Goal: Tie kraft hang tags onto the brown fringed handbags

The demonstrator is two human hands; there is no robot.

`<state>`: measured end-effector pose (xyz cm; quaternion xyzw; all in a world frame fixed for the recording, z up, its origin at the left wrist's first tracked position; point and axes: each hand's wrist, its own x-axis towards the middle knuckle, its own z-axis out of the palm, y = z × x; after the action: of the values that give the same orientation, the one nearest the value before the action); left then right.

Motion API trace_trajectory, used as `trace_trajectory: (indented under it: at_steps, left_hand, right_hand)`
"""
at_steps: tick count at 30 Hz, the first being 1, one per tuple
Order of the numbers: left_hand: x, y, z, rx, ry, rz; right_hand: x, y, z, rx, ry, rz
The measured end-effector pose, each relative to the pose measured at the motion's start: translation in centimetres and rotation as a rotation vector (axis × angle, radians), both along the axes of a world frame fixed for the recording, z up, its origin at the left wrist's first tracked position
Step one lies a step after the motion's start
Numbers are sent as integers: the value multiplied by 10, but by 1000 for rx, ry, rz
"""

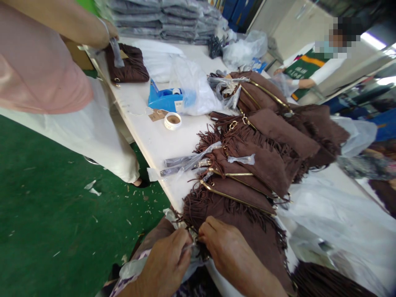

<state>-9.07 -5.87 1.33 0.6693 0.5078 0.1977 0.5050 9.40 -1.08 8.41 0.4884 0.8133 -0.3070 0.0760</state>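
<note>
My left hand [167, 260] is closed in a pinch on a piece of clear plastic wrap [198, 264] at the table's near edge. Close beside it, my right hand [227, 247] has its fingers curled together at the same spot; what they pinch is hidden. Under and beyond my right hand lies a brown fringed bag [244, 214], its strands hanging around its edges. Just past it, more brown bags with gold-coloured frame edges [235, 196] overlap in a row. Plastic-wrapped straps [179, 163] stick out from them to the left.
A blue tape dispenser [165, 97] and a tape roll [172, 121] sit on the white table [154, 142]. A person in pink [43, 78] handles a folded brown bag [131, 64] at left. Another person [306, 68] works across the table. Wrapped stacks [167, 20] stand behind.
</note>
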Motion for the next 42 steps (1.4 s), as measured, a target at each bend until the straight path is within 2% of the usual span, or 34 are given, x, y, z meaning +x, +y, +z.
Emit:
trace_trajectory:
  at_steps: [3,5,8,11,13,16,21,28,30,33,35,42]
  left_hand:
    - [0,2,4,-24,-7,24]
    - [0,5,8,-111,-56,80]
    - [3,11,5,-398,-303,200]
    - [8,14,-6,-655,-568,363]
    - [12,14,-15,-779,-639,428]
    - [15,13,-22,-883,-677,412]
    - [12,14,-21,-927,-676,364]
    - [15,17,-19,-823,-646,335]
    - [13,19,-13,-693,-525,319]
    - [7,22,-6,-417,-289,313]
    - [4,22,-5,-312,-196,316]
    - [7,15,-13,-225,-184,308]
  right_hand:
    - [-2,-2,-5,8,-2,0]
    - [-4,-4,-7,9,-7,-12]
    - [-4,-6,-8,-20,1,-47]
    - [-3,-7,-9,-47,29,-70]
    - [-2,-8,-9,-47,38,-67]
    - [-2,-7,-9,-29,28,-58]
    - [-3,-9,-10,2,29,-38]
    - [-6,-11,-14,7,12,-24]
    - [-4,-10,-13,-14,45,-50]
    - [0,-8,-11,-35,120,-143]
    - [0,-6,-12,-40,156,-196]
    - [-11,3,-15,-40,146,-196]
